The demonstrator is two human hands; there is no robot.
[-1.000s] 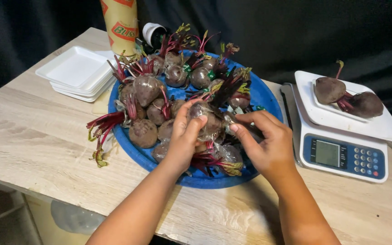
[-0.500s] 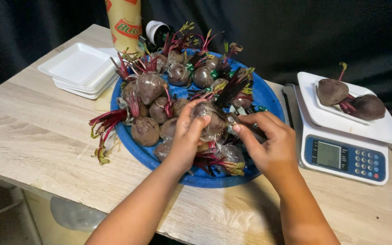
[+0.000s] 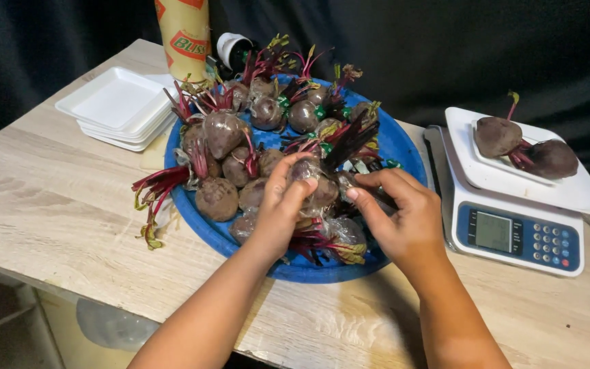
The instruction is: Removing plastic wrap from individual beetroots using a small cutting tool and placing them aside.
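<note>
Both hands, left (image 3: 283, 205) and right (image 3: 399, 213), stayed pinching one wrapped beetroot (image 3: 317, 183) over the blue tray (image 3: 404, 147); almost nothing had moved.

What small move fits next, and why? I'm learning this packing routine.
Probably lift the wrapped beet clear of the blue tray: the left hand cups it and the right hand pinches its wrap, while other beets crowd it.

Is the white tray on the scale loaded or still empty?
Loaded. The white tray on the scale holds two unwrapped beets with short red stems. Both hands work at the blue platter, away from it.
</note>
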